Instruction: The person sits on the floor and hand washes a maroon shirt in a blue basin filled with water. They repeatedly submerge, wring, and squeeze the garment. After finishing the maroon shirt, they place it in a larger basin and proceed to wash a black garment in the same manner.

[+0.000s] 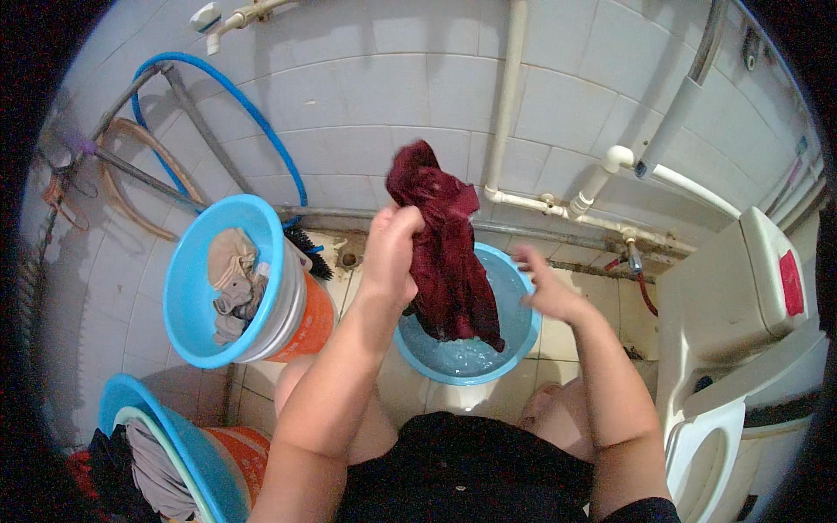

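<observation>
Bunched in my left hand (392, 253) is a dark maroon cloth garment (449, 253), its fingers closed round one edge. The garment hangs down over a light blue basin (471, 380) on the floor, and its lower end is at or just above the water (462, 353) inside. Which kind of garment it is, I cannot make out. My right hand (549, 288) is apart from the cloth, over the basin's right rim, with its fingers spread and slightly blurred. Nothing is in it.
To the left, a blue basin (179, 322) with beige and grey clothes (234, 270) rests on an orange-and-white bucket (305, 322). Another blue basin (131, 388) holds grey cloth (157, 471) at lower left. A toilet (706, 288) stands right; pipes (504, 105) and a blue hose (248, 105) line the wall.
</observation>
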